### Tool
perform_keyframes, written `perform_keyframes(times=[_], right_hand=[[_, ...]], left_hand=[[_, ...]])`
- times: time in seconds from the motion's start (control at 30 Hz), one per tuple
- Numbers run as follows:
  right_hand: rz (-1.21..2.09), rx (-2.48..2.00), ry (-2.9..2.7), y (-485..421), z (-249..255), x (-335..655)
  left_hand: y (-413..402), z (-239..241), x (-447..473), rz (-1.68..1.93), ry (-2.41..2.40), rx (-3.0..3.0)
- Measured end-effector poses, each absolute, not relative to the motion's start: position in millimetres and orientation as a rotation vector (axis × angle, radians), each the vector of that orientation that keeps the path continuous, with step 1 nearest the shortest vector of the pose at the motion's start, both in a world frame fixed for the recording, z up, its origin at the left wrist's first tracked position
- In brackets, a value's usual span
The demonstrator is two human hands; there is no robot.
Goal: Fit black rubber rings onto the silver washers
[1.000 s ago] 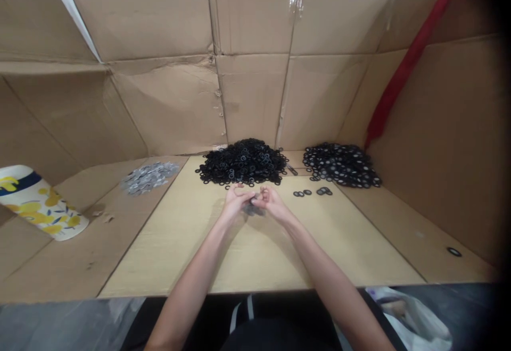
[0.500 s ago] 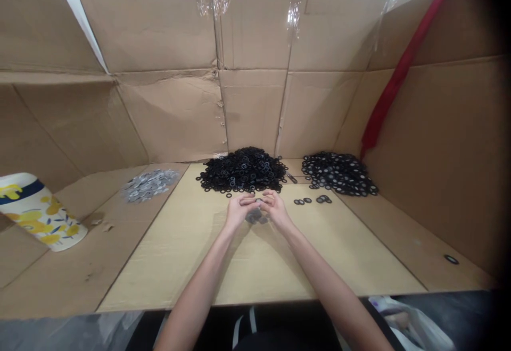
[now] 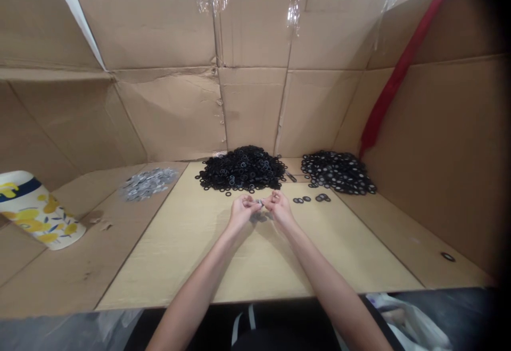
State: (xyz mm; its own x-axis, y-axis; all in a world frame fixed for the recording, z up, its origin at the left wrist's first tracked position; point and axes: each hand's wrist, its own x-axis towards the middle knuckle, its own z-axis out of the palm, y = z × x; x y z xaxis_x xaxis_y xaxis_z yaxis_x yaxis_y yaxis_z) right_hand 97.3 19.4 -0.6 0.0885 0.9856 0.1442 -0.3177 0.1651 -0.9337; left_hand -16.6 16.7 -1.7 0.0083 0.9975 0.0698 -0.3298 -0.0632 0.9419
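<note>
My left hand (image 3: 241, 210) and my right hand (image 3: 280, 207) meet over the middle of the cardboard worktop (image 3: 255, 255), fingertips pinched together on a small part I cannot make out. Just behind them lies a heap of black rings (image 3: 241, 169). To the right sits a second heap of black rings with pale centres (image 3: 337, 172), and a few of those rings (image 3: 312, 199) lie loose near my right hand. A pile of small grey metal discs (image 3: 147, 182) lies at the left.
Cardboard walls (image 3: 255, 74) close in the back and both sides. A flowered paper cup (image 3: 35, 210) lies on its side at far left. A single black ring (image 3: 447, 257) sits at the right edge. A red strip (image 3: 395, 80) runs down the right wall.
Both hands have stayed together at the centre, their fingers working a small part. The camera tilted up slightly, showing more of the back wall.
</note>
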Motion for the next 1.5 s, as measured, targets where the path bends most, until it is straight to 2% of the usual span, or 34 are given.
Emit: perform_keyframes(times=[0.17,0.57,0.73,1.13,1.37,1.5], right_hand=[[1.245,-0.881,-0.997,17.4,-0.7,94.5],[1.289,-0.914,-1.070,10.8,14.0,99.6],[1.156,-1.001,-1.278,9.2,15.5,100.4],[0.805,-1.014,-1.524,16.9,7.1,102.7],[1.159,-0.887,-1.092,15.8,13.1,99.8],[1.256,-0.874,-0.987,13.7,14.9,99.8]], left_hand=[[17.0,-8.9,-18.5,1.359,0.974,1.132],[22.0,2.6,-24.0,1.395,0.806,0.913],[18.1,5.9,-24.9,1.419,0.819,0.865],[18.4,10.3,-29.6,1.407,0.898,1.165],[16.5,6.9,-21.8,1.380,0.808,1.008],[12.7,5.3,-17.1,1.343,0.821,1.028]])
